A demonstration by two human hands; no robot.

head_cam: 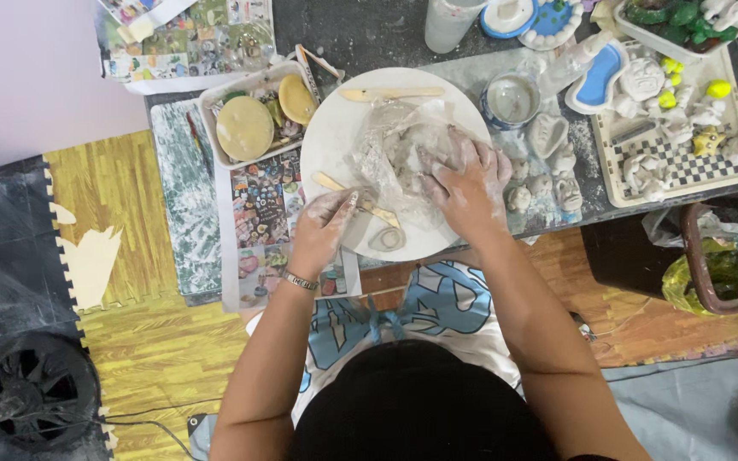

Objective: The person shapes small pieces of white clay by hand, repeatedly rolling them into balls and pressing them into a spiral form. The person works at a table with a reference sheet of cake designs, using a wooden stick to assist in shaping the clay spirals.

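**Clay worked on a round white board**

Clay (pixel 407 154), a grey lump partly wrapped in clear plastic film (pixel 377 158), sits at the middle of a round white board (pixel 335 128) near the front edge of the tabletop (pixel 369 34). The right hand (pixel 469 183), dusted with clay, lies flat on the lump with its fingers spread and pressing down. The left hand (pixel 326 226) hovers over the front part of the board, its fingers curled together around a thin wooden tool (pixel 348 192); how tightly they pinch it cannot be told. A small clay ring (pixel 386 239) lies on the board just beside that hand. A wooden stick (pixel 390 94) rests along the board's far rim. A bracelet (pixel 299 280) circles the left wrist.

Left of the board stands a white tray (pixel 211 107) holding round yellow discs (pixel 245 128), with picture-covered sheets (pixel 262 205) beneath it. Right of the board are a small round bowl (pixel 512 98), several pale clay figures (pixel 548 162) and a checkered tray (pixel 685 166) with more small figures toward the right edge. A dark fan (pixel 36 388) stands on the floor at the left.
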